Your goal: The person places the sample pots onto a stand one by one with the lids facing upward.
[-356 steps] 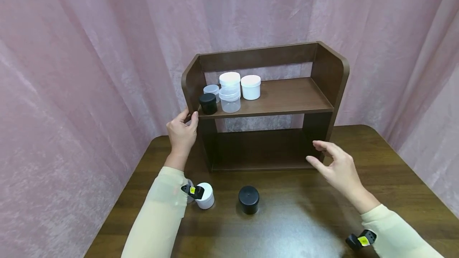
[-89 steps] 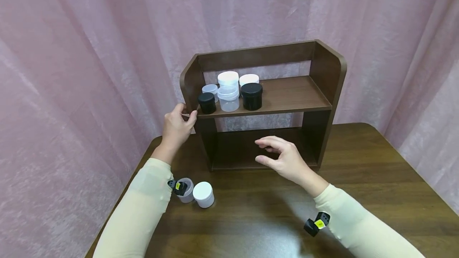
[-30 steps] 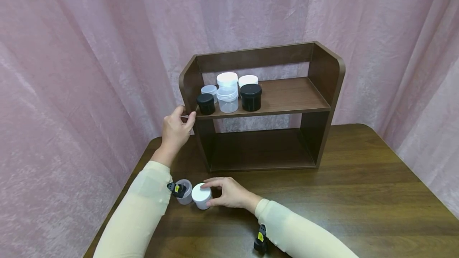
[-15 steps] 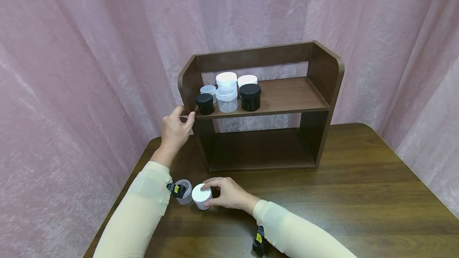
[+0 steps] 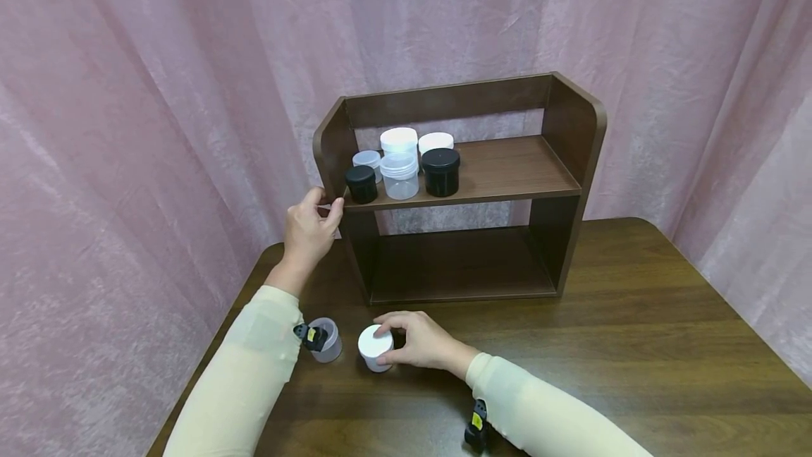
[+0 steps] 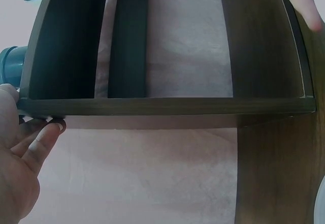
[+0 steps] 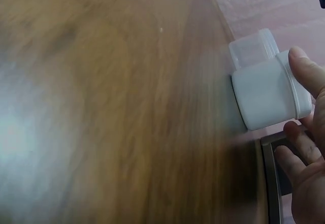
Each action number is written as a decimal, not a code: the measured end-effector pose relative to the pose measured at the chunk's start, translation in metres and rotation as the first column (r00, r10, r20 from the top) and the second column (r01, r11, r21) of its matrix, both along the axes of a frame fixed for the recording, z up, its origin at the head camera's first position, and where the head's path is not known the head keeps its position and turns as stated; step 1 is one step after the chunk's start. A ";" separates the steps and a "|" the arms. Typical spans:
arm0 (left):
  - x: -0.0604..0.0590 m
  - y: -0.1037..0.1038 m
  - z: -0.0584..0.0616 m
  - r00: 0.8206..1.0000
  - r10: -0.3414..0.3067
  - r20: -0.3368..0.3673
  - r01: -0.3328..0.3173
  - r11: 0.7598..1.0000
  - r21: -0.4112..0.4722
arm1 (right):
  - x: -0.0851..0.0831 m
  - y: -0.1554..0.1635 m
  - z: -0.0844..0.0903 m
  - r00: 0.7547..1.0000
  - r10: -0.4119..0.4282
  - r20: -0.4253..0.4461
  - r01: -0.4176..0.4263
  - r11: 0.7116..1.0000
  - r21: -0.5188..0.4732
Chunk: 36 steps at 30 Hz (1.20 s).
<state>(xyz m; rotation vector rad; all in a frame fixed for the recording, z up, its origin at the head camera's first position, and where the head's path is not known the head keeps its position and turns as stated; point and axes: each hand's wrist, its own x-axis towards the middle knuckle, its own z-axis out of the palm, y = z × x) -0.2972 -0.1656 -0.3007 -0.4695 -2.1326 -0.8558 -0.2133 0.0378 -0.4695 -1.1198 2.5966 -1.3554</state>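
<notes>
A dark brown wooden shelf unit (image 5: 558, 161) stands at the back of the table. My left hand (image 5: 325, 207) grips the front edge of its left side panel, thumb on one side and fingers (image 6: 49, 134) on the other of the shelf edge (image 6: 167, 105). Near the table's front left, my right hand (image 5: 390, 338) holds a white lidded jar (image 5: 374, 348), fingers curled round its lid. In the right wrist view the white jar (image 7: 269, 96) lies under my fingertips (image 7: 303, 70), with a translucent jar (image 7: 253, 49) just behind it.
The upper shelf board carries several jars at its left end: a small black jar (image 5: 361, 184), a clear jar (image 5: 400, 176), a larger black jar (image 5: 440, 172) and white jars (image 5: 399, 139) behind. A translucent jar (image 5: 328, 341) stands by my left forearm. Pink curtains (image 5: 127, 125) surround the table (image 5: 634, 344).
My right hand has shifted the white jar a little to the right, away from the translucent jar. The left hand has kept its hold on the shelf.
</notes>
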 end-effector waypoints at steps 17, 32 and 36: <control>-0.001 -0.001 -0.003 1.000 0.001 -0.012 -0.001 1.000 0.018 | 0.005 0.030 -0.003 1.000 -0.013 -0.015 0.013 1.000 0.002; -0.001 0.002 -0.002 1.000 0.000 -0.030 0.001 1.000 0.011 | 0.012 0.068 0.005 0.997 -0.060 -0.039 0.059 0.998 -0.022; -0.001 0.001 -0.002 0.999 0.008 -0.033 -0.008 1.000 0.008 | 0.012 0.084 0.011 0.995 -0.082 -0.049 0.078 0.994 -0.072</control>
